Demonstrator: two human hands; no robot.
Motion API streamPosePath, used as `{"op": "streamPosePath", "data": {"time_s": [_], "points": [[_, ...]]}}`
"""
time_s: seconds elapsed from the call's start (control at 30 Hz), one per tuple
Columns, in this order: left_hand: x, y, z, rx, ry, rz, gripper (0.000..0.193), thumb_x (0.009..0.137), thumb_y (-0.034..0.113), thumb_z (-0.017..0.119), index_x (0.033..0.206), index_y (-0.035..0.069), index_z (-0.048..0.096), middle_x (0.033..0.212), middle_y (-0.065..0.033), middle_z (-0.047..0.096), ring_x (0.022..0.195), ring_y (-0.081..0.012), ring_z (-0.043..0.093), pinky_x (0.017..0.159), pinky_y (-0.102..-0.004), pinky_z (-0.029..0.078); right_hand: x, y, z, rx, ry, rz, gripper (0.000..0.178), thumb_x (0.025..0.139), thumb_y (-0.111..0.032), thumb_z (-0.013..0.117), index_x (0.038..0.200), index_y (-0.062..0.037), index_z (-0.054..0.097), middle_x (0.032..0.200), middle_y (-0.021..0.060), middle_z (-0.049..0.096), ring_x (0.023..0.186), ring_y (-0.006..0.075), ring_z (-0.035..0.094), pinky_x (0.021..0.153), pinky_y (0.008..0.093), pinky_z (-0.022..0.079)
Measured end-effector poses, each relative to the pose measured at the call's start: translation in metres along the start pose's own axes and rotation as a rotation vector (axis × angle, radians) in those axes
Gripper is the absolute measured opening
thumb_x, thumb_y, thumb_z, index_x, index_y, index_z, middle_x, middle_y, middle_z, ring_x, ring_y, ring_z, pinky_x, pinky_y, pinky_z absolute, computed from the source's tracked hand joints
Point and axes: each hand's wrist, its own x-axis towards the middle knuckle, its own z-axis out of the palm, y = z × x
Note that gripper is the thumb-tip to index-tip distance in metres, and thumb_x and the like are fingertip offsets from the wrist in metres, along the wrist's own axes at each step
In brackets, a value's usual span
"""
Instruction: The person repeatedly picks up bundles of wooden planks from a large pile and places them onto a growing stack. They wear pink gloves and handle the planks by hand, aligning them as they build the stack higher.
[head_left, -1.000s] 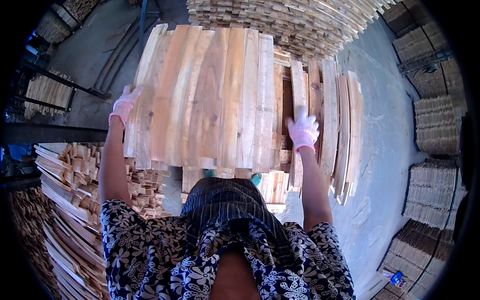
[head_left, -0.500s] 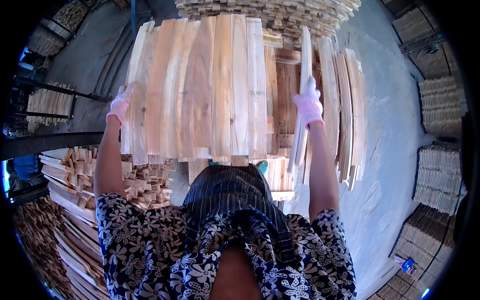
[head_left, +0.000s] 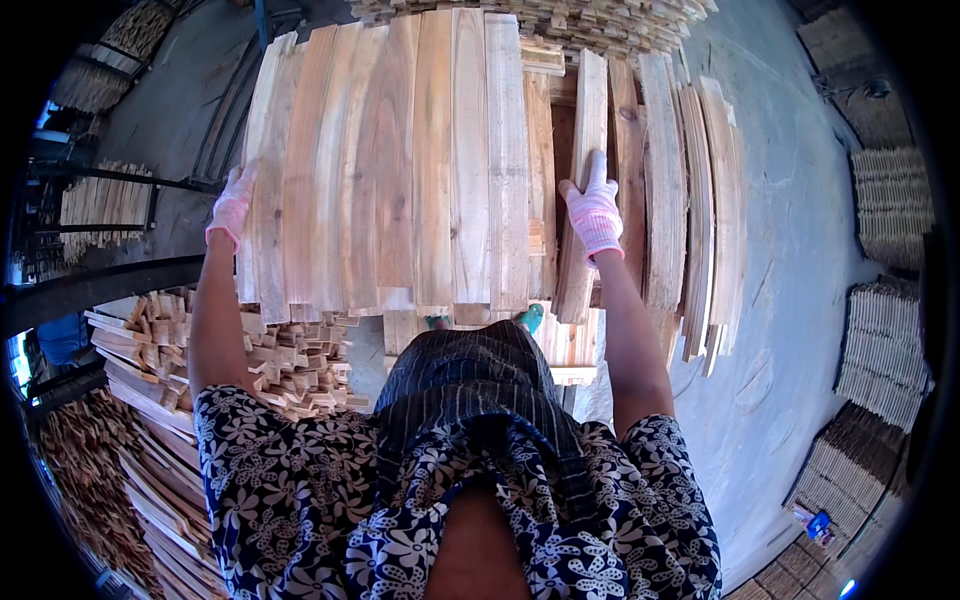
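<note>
A row of wooden planks [head_left: 390, 170] lies side by side in front of me, their long sides pointing away from my body. My left hand [head_left: 232, 208], in a pink-and-white knit glove, rests against the row's outer left edge with its fingers stretched along it. In a matching glove, my right hand [head_left: 595, 215] grips a single narrow plank [head_left: 591, 95] to the right of the row, thumb on one side and fingers on the other. This plank lies slightly slanted, across a gap that shows darker wood beneath. Farther right are several loose, overlapping planks [head_left: 662, 180].
Stacked wood [head_left: 600, 22] stands beyond the planks. A pile of short wood pieces [head_left: 290, 360] is near my left elbow. Bundled stacks [head_left: 885, 335] line the right side past the grey concrete floor [head_left: 775, 250]. A dark metal bar [head_left: 100, 290] runs at left.
The narrow plank in my right hand has turned from its edge to lie flatter and moved left, closer to the row. My left hand stays at the row's outer edge.
</note>
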Motion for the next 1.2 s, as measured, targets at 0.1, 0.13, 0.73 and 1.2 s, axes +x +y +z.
{"op": "streamPosePath", "data": {"time_s": [0.1, 0.13, 0.73, 1.2], "points": [[-0.002, 0.004, 0.004, -0.029, 0.029, -0.047, 0.081, 0.094, 0.064, 0.055, 0.151, 0.007, 0.044, 0.145, -0.0146, 0.054, 0.13, -0.0269, 0.052, 0.109, -0.0384, 0.04, 0.015, 0.005, 0.003, 0.021, 0.067, -0.054, 0.081, 0.093, -0.033, 0.065, 0.16, -0.0241, 0.021, 0.144, 0.0324, 0.04, 0.12, 0.0487, 0.059, 0.102, 0.0541, 0.049], [-0.002, 0.004, 0.005, -0.03, 0.042, -0.062, 0.081, 0.094, 0.064, 0.055, 0.151, 0.007, 0.044, 0.145, -0.0146, 0.054, 0.131, -0.0268, 0.052, 0.109, -0.038, 0.04, 0.02, 0.007, 0.001, -0.034, 0.053, -0.035, 0.081, 0.093, -0.034, 0.066, 0.16, -0.0241, 0.021, 0.142, 0.032, 0.041, 0.119, 0.0484, 0.06, 0.1, 0.0542, 0.05], [0.0, 0.183, 0.129, 0.62, 0.295, 0.746, 0.069, 0.096, 0.045, 0.06, 0.152, 0.008, 0.043, 0.153, -0.0146, 0.049, 0.144, -0.0291, 0.042, 0.118, -0.0391, 0.034, 0.037, 0.008, 0.011, -0.019, 0.04, -0.142, 0.062, 0.104, -0.045, 0.048, 0.158, -0.0253, 0.024, 0.14, 0.035, 0.045, 0.122, 0.0528, 0.056, 0.101, 0.0579, 0.048], [0.04, 0.365, 0.405, 1.426, -0.449, 0.81, 0.074, 0.084, 0.038, 0.07, 0.148, 0.01, 0.047, 0.154, -0.0215, 0.045, 0.142, -0.0429, 0.039, 0.113, -0.0454, 0.042, 0.064, 0.004, 0.015, 0.453, -0.044, -0.02, 0.069, 0.103, -0.054, 0.043, 0.158, -0.0141, 0.031, 0.141, 0.0278, 0.057, 0.133, 0.0442, 0.053, 0.109, 0.0489, 0.042]]}}
